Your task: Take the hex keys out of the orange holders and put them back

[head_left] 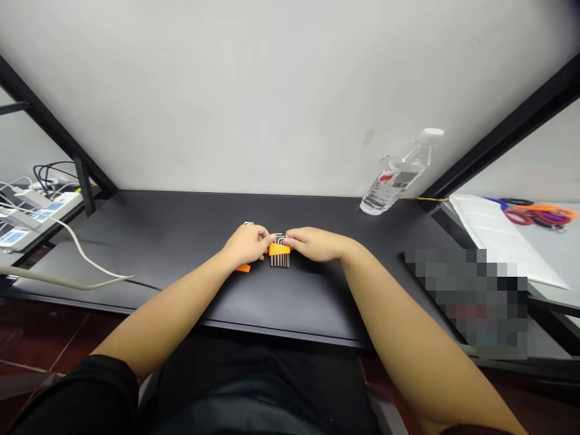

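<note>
A hex key set, several L-shaped metal keys in an orange holder, is held between my two hands just over the black desk, or resting on it; I cannot tell which. Closed at the holder's left edge are the fingers of my left hand. My right hand pinches the set at its upper right, near the bent ends of the keys. Beneath my left hand a second orange piece sticks out, mostly covered. A bit of metal shows above that hand.
A clear water bottle stands tilted in view at the back right. White power strips with cables lie at the left, one cable reaching over the desk. At the right are a white packet, coloured scissors handles and a blurred-out dark object.
</note>
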Tool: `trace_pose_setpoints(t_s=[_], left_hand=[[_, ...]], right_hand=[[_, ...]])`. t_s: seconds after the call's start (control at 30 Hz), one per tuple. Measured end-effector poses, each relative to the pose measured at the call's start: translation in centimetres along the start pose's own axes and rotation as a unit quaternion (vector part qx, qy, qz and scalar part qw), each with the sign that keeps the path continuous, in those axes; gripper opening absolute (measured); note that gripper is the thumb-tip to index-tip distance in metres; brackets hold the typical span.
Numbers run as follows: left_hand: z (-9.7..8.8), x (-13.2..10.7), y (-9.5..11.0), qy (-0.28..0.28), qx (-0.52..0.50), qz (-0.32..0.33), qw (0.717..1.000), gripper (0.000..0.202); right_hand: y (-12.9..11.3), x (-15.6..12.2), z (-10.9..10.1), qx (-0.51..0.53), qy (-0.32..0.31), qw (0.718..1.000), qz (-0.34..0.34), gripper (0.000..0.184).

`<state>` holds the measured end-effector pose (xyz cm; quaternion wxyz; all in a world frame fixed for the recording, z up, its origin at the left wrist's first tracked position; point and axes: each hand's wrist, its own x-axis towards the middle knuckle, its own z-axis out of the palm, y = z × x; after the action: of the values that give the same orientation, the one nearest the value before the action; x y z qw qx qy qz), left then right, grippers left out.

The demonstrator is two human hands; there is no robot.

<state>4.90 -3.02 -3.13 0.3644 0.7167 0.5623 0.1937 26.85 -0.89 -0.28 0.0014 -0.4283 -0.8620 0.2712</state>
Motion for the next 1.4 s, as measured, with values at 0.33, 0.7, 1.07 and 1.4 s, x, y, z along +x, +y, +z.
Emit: trace_pose_setpoints(t_s=[0.33,0.7,1.07,1.4], left_hand=[[-0.3,0.1,0.1,0.058,0.104,0.092,0.988,0.023],[0.5,-0.5,0.0,-0.017,0.162,0.199,0.966,0.028],[2.5,0.4,1.2,0.033,0.136,0.202,0.969,0.029],[-7.8,-0.8,-2.3,-0.009,0.139,0.057,0.989,0.038]], right_hand=[[0.1,0.6,0.5,-0.072,-0.003,0.992,0.102,0.045],[2.7,0.3,-0.2,-0.04,0.011,0.991,0.127,0.048],[3.7,-0.8,-1.7,-0.034,0.088,0.987,0.126,0.036],[2.1,0.0,-0.3,-0.028,0.048,0.997,-0.054,0.05]])
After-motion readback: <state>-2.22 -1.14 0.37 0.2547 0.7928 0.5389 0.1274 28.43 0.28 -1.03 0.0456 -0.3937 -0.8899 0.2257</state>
